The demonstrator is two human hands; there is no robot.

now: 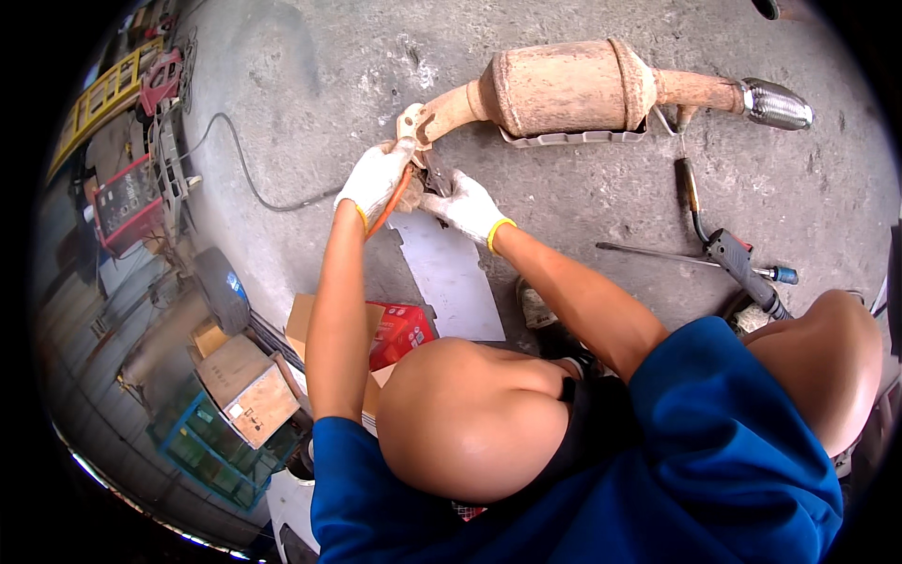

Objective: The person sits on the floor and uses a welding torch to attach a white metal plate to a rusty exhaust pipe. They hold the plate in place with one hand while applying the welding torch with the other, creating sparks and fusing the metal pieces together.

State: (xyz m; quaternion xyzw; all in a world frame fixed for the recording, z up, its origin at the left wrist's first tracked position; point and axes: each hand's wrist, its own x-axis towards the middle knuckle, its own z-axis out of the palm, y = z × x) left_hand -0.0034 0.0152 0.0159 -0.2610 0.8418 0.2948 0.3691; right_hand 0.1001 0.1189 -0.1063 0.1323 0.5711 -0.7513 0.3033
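The person is squatting on the grey concrete floor (583, 197); a big rusty exhaust part (564, 89) is lying on the floor in front of them, with a shiny mesh end (778, 103) on the right. The left hand (376, 179), in a white glove, is closing its grip on an orange-handled tool (390, 202) right at the part's flange (413, 122); the right hand (467, 207), gloved too, is pinching its grip on something small and dark just beside the flange; I cannot tell what it is. A welding torch (738, 263) is lying on the floor to the right; a red box (402, 331) is sitting near the knee.
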